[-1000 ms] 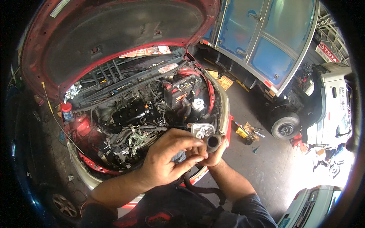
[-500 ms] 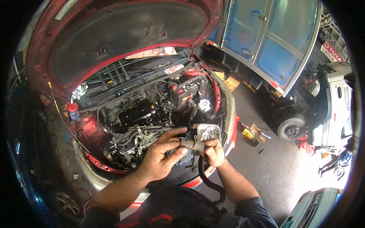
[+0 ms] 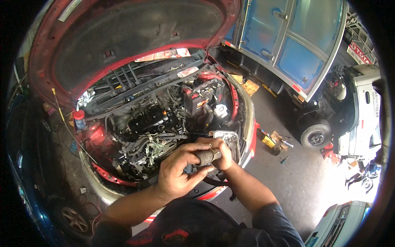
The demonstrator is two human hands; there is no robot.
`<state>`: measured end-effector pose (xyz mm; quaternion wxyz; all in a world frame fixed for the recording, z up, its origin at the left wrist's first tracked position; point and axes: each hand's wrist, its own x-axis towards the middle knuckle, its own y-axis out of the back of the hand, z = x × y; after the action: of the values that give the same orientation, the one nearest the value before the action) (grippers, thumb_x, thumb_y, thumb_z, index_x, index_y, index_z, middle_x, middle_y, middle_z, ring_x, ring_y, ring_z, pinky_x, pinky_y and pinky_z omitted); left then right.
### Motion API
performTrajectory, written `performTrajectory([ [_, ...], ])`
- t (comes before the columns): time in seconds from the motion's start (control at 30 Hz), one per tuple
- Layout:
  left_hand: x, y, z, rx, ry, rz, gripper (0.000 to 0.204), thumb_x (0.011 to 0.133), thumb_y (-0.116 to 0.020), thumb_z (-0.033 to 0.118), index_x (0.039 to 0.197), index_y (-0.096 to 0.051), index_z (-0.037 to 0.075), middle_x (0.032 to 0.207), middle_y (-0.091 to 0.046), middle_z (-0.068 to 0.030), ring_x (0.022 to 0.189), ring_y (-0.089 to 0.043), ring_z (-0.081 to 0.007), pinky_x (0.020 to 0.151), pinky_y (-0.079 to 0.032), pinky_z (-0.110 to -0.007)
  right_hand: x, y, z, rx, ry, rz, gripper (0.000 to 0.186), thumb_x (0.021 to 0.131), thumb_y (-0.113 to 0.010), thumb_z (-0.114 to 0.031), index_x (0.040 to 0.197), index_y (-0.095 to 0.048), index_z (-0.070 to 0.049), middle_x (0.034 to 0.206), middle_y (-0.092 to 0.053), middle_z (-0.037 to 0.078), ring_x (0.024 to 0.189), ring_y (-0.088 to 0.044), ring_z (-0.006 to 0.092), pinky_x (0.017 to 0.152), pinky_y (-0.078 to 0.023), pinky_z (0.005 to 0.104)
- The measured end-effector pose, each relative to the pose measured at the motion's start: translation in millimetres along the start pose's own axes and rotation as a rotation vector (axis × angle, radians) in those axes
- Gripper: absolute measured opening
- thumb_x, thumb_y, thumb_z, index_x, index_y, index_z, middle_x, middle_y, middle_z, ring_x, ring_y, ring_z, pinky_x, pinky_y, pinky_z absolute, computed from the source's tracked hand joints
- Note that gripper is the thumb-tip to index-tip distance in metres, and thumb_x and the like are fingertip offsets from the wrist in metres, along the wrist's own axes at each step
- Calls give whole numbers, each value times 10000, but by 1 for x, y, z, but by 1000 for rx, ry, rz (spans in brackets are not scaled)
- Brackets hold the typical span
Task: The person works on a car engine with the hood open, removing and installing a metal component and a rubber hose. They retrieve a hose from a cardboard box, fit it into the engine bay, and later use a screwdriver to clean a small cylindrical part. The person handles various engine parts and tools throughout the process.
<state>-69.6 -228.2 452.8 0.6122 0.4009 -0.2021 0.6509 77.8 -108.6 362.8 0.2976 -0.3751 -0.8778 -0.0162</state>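
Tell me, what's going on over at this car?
A person stands at the front of a red car, handling a tubular piece. The left hand has its grip around one end, and the right hand holds the other. Beyond them, the engine lies exposed under a raised hood, and a metal tray sits nearby with items in it.

From the hands (image 3: 175,168), with a hose piece (image 3: 205,157) between them, a tray (image 3: 225,132) of small parts (image 3: 233,145) sits just beside at two o'clock. The battery (image 3: 199,101) stands at twelve, the engine (image 3: 151,118) at ten, the raised hood (image 3: 135,33) beyond it at eleven. On the floor (image 3: 284,181), a pile (image 3: 269,142) lies between two and three, a truck wheel (image 3: 316,137) behind it.
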Motion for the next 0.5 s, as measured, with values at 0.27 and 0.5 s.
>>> performTrajectory([
  [0.27,26,50,32,407,-236,114,440,767,-790,33,1148,-571,34,1063,-710,-126,959,-708,-296,792,-578,-359,102,-102,45,1062,-161,-596,515,915,-468,-460,898,-618,32,761,-562,101,686,-506,228,675,-404,343],
  [0.5,20,101,84,896,-184,248,318,731,-798,42,1016,-665,-5,952,-702,-164,848,-707,-289,746,-554,-343,135,-189,43,1559,-462,-862,456,910,-447,-468,957,-614,-46,892,-615,113,869,-576,271,815,-454,415],
])
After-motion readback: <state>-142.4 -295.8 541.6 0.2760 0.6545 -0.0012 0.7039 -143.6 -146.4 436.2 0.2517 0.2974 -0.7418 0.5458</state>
